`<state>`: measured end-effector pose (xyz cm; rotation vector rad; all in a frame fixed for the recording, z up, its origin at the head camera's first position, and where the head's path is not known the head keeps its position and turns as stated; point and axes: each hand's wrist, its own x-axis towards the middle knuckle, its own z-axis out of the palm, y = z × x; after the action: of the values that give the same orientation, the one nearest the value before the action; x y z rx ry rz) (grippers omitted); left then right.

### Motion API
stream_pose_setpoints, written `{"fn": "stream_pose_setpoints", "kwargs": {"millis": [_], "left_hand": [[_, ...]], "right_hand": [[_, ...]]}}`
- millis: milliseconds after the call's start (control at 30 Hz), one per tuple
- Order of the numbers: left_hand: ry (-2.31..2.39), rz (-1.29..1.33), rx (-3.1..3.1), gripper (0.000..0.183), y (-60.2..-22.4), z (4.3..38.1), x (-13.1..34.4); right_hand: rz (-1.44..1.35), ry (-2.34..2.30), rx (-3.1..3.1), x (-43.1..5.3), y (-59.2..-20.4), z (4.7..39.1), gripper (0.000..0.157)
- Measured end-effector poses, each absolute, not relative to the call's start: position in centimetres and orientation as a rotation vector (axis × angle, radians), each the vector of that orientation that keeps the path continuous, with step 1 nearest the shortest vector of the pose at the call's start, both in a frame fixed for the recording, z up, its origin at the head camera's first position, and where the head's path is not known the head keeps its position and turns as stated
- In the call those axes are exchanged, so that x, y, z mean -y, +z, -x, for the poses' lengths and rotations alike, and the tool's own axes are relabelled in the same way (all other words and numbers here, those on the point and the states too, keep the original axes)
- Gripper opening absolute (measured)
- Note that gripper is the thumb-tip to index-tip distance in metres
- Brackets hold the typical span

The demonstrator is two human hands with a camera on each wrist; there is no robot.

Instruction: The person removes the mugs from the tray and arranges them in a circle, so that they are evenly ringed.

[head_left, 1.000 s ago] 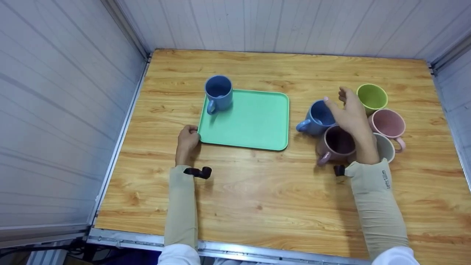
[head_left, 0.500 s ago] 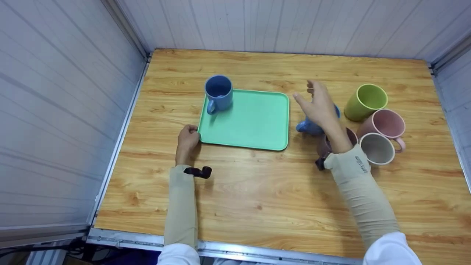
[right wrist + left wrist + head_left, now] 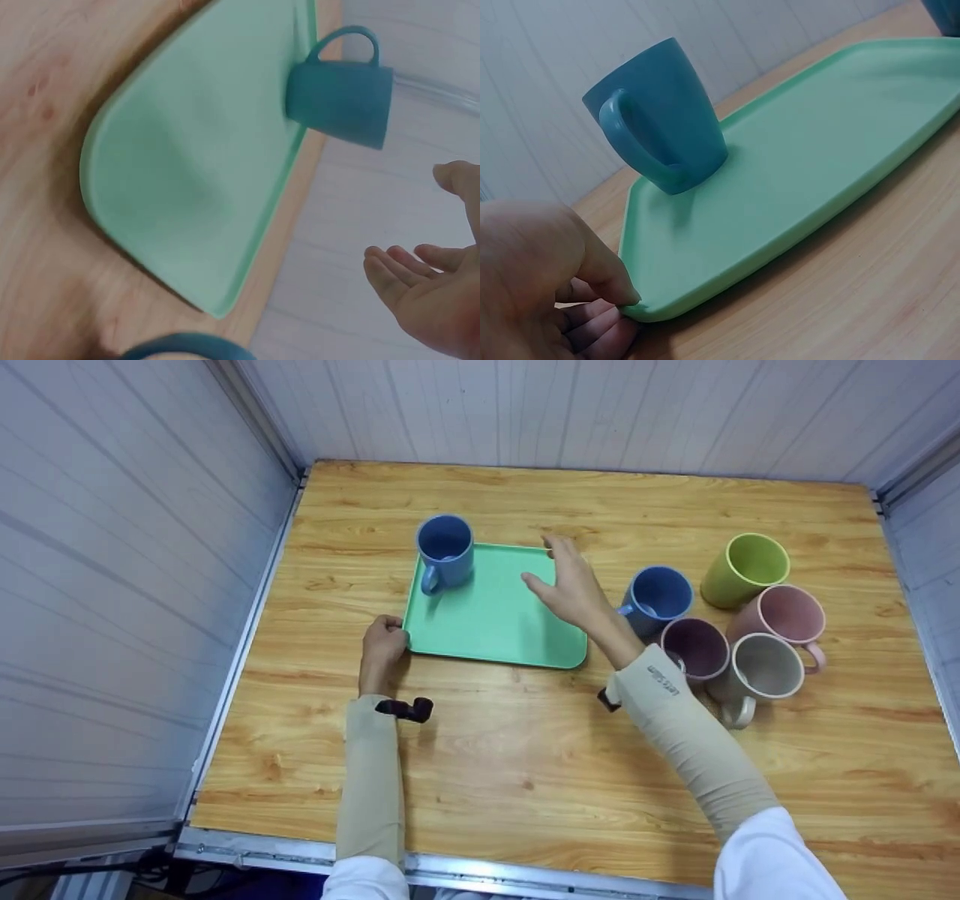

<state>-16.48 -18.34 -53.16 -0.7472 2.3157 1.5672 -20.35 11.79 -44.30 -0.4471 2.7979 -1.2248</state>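
Note:
A green rectangular tray lies on the wooden table, with a blue mug upright on its far left part. My left hand pinches the tray's near left corner between thumb and fingers, as the left wrist view shows close up. Above the tray's right side is my right hand, thumb and fingers spread apart and nothing between them. In the right wrist view the blue mug stands beyond the right hand. Just right of the tray stands a second blue mug.
Grouped at the right are a yellow-green cup, a pink mug, a dark purple mug and a white mug. White panels wall the table at the back and sides. A metal rail runs along its front edge.
My right hand has swept left, from over the cups at the right to above the tray's right side. The left hand, tray and mugs have stayed in place.

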Motion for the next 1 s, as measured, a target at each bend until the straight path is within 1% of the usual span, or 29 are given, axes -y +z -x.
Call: {"fn": "stream_pose_setpoints", "kwargs": {"millis": [233,533,767,1000], "left_hand": [[1.578,0.770,-2.276,0.039,-52.9,16.6,18.3],[1.539,0.759,-2.296,0.040,-52.8,16.7,18.2],[1.527,0.748,-2.301,0.040,-52.8,16.7,18.3],[1.544,0.744,-2.286,0.039,-52.8,16.7,18.3]], "right_hand": [[0.517,-1.307,-2.732,-9.7,-45.6,20.9,0.071],[0.484,-1.376,-2.691,-8.5,-46.8,22.1,0.077],[0.463,-1.425,-2.642,-7.4,-47.9,23.1,0.076],[0.432,-1.406,-2.624,-6.2,-48.1,23.9,0.080]]}}
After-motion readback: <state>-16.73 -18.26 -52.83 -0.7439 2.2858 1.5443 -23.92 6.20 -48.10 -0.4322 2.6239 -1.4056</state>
